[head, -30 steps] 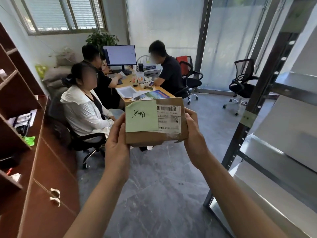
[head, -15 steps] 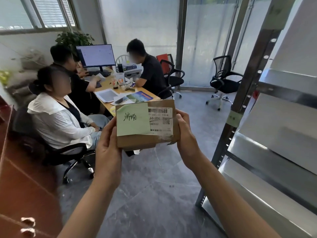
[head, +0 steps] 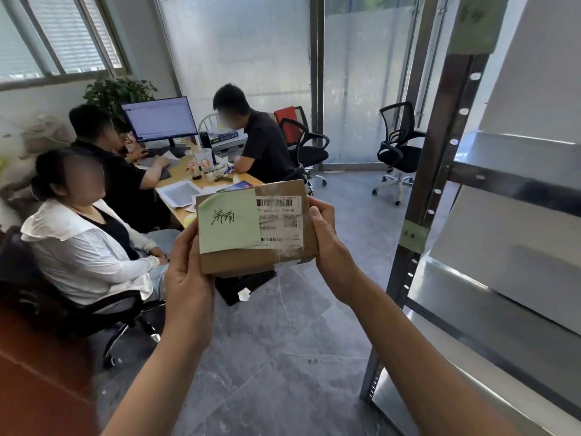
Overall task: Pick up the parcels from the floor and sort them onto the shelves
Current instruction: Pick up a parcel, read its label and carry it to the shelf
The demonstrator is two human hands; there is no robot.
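Grey marble floor (head: 283,357), frosted glass wall (head: 245,58), 2 empty office chairs (head: 397,149).

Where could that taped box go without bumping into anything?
The cardboard parcel, held between the left hand and right hand, has bare room on the metal shelves at right, behind the perforated upright; nothing shows on them. The grey floor below is open too. The desk is crowded with papers.

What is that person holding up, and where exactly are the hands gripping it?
A brown cardboard parcel with a green note, held by its two short ends: left hand on the left end, right hand on the right.
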